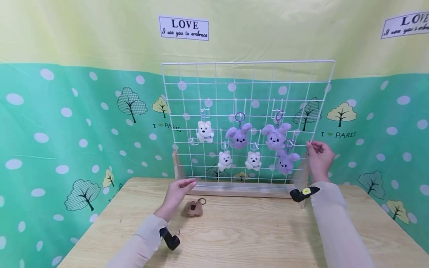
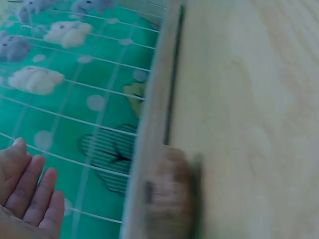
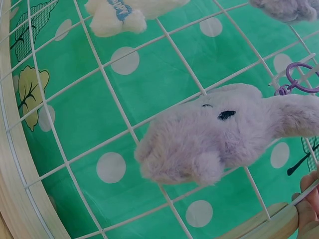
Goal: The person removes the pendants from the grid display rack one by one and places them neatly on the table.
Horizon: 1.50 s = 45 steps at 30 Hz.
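A white wire grid rack [image 1: 216,82] stands upright in a wooden base [image 1: 234,190]. Three white bear keychains [image 1: 205,132] and three purple rabbit keychains [image 1: 239,137] hang from its hooks. My right hand [image 1: 320,158] pinches the rack's right edge wire; in the right wrist view its fingertips [image 3: 309,204] show at the frame's edge, beyond a large purple rabbit [image 3: 214,134]. At the rack's lower left is my left hand [image 1: 178,194], its fingers relaxed and nothing held in the left wrist view. Below it a brown plush keychain [image 1: 195,209] lies on the table, blurred in the left wrist view.
The wooden table [image 1: 241,230] spreads out in front of the rack. An unused hook [image 1: 192,141] sits at the grid's left side. Behind hangs a green and yellow curtain [image 1: 83,123] printed with trees and dots.
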{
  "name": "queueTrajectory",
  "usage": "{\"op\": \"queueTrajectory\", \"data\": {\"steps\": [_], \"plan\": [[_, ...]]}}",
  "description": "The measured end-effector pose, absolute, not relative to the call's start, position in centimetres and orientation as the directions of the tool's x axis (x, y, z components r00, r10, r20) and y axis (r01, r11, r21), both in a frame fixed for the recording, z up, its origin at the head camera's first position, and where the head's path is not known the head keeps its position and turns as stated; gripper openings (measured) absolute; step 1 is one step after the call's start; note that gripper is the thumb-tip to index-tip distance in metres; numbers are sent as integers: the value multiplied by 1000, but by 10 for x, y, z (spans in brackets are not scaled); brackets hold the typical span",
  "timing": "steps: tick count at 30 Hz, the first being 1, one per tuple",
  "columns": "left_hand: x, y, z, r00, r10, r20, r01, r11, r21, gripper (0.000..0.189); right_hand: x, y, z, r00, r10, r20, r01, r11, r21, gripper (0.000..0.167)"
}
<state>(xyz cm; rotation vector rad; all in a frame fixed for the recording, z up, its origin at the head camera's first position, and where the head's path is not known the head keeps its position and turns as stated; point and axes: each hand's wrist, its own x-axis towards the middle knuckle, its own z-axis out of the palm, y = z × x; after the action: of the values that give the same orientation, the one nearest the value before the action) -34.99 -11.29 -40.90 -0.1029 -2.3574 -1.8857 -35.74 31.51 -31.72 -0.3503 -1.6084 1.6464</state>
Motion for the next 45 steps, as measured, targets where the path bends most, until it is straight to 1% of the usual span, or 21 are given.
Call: {"op": "queueTrajectory", "data": {"steps": [4,7,12,15,21,26,31,34,39,45], "plan": [[-344,-118,-378,-987,19,161,161,225,961,31,-358,315,-318,-643,691,329,-332,136,-934,14],[-339,-121,-351,-978,34,205,208,196,958,34,-358,315,-318,-645,695,317,-329,122,-936,15],[-334,-124,-312,-953,24,302,303,148,942,37,-358,314,-317,-637,700,323,-317,145,-937,16],[-333,-121,-292,-942,14,336,335,134,933,40,-358,313,-318,-631,699,336,-312,168,-935,17],[-338,-109,-260,-934,43,355,358,124,925,40,-358,314,-316,-637,708,306,-353,85,-932,9],[-349,-101,-244,-928,2,372,371,83,925,40,-359,314,-317,-636,704,316,-372,79,-925,9],[-362,-96,-233,-917,-36,398,392,120,912,41,-362,313,-319,-618,709,340,-388,102,-916,8],[-368,-93,-227,-902,-49,429,419,136,898,38,-363,313,-318,-614,710,346,-387,112,-915,8],[-380,-87,-219,-875,-12,484,472,201,859,35,-363,313,-319,-606,711,355,-382,131,-915,9],[-392,-82,-214,-872,13,489,476,260,840,28,-362,312,-319,-599,715,361,-387,137,-912,8]]}}
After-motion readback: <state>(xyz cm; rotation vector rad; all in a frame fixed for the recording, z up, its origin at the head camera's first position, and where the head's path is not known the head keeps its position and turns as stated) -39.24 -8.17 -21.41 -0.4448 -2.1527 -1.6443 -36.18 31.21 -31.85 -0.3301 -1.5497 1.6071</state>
